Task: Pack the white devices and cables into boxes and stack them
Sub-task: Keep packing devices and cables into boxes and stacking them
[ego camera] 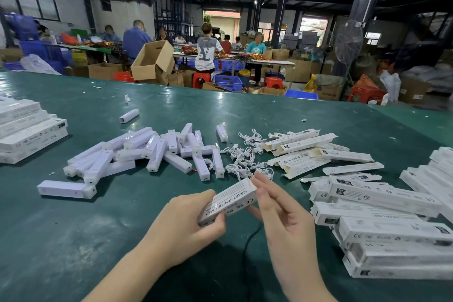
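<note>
A white box [228, 200] is held above the green table [245, 110], gripped at its near end by the left hand [188, 223] and pinched at its far end by the right hand [277, 208]. Beyond it, loose white devices [152, 152], tangled cables [247, 157] and flat boxes [304, 149] are scattered; packed boxes [382, 216] are piled at right.

I see my left hand [193, 223] gripping the near end of a long white box [228, 200] above the green worktop [73, 240], while my right hand [277, 206] pinches its far end. Loose white devices [152, 152] lie beyond, tangled cables [245, 157] beside them, and boxes [392, 235] are stacked at right.
</note>
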